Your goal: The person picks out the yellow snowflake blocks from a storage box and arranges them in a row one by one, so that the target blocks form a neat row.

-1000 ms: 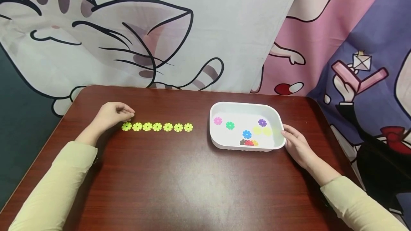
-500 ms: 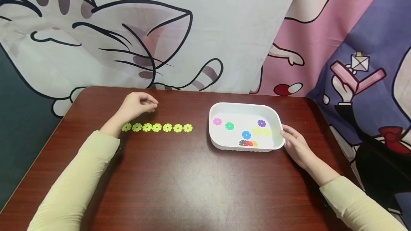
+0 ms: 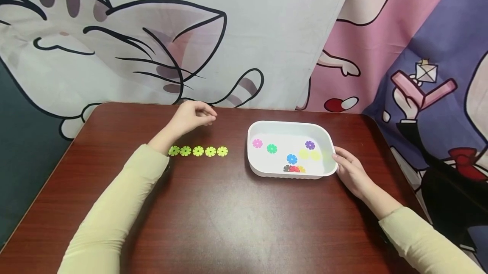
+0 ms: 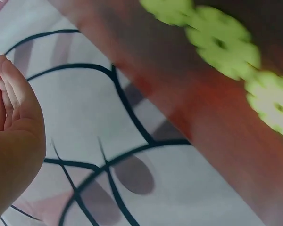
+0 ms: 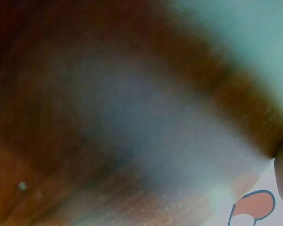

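A straight row of yellow-green flower-shaped plastic discs (image 3: 195,152) lies on the brown table, left of the middle. My left forearm and sleeve cover the row's left end. Beyond the row, near the far table edge, my left hand (image 3: 192,116) hovers with loosely bent fingers and nothing visible in it. The left wrist view shows that hand (image 4: 19,108) at its left edge, apart from the discs (image 4: 236,59). On the right, my right hand (image 3: 352,171) pinches the right end of a white plastic tray (image 3: 284,127), thumb at the rim.
Inside the tray lie several more discs: a pink one (image 3: 254,143), a green one (image 3: 269,149), a blue one (image 3: 289,159), a purple one (image 3: 307,144), pale yellow ones and a dark, red and orange cluster. A cartoon cloth (image 3: 282,45) hangs behind the table (image 3: 236,223).
My left hand has moved from the row's left end rightward and away, over the far side of the table. The row looks unshifted. My right hand still holds the tray in place.
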{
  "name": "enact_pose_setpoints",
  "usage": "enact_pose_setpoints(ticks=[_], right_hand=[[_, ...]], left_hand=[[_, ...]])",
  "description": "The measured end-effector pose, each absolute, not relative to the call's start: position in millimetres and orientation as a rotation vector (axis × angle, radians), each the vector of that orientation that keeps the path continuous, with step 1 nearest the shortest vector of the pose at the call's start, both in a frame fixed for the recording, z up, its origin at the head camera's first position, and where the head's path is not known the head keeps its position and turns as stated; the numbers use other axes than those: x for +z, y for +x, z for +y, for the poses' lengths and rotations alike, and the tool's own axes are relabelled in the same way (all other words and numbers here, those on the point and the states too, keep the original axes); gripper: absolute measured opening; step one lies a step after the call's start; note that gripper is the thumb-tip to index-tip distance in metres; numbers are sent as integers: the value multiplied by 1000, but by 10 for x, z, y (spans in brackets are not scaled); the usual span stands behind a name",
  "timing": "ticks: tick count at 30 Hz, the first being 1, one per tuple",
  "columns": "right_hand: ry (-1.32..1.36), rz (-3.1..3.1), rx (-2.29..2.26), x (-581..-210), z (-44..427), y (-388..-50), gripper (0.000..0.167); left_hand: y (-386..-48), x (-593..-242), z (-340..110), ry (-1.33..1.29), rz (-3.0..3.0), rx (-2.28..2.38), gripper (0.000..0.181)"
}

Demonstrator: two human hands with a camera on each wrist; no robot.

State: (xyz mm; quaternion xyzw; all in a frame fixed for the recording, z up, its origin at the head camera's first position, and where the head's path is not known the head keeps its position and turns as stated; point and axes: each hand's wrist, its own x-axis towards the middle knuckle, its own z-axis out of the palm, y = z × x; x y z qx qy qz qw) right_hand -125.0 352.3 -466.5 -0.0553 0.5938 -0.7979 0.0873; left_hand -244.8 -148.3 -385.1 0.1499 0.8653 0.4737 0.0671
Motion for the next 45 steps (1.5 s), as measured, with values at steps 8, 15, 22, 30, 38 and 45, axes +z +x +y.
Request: enact_pose_setpoints(ticks=[8, 15, 22, 30, 38, 45], right_hand=[[-173, 1760, -2370, -4649, 3508, -1294, 31], [-158, 1762, -2377, -4619, 3502, -1296, 31], [-157, 1769, -2368, -4621, 3506, -1297, 31], [-139, 1772, -2376, -4650, 3527, -1273, 30], [-140, 1773, -2376, -4676, 3531, -1265, 32], [-134, 1782, -2371, -4667, 3516, -1262, 33]], left_hand=[[-2483, -3772, -1147, 555, 2560, 1442, 16], [-2490, -3771, -804, 631, 2479, 1447, 16], [-2482, -3790, -416, 782, 2496, 1334, 12], [-2449, -3813, 95, 909, 2446, 1214, 11], [-2421, -3923, 528, 946, 2349, 1232, 18], [-2404, -4040, 763, 991, 2316, 1177, 23]])
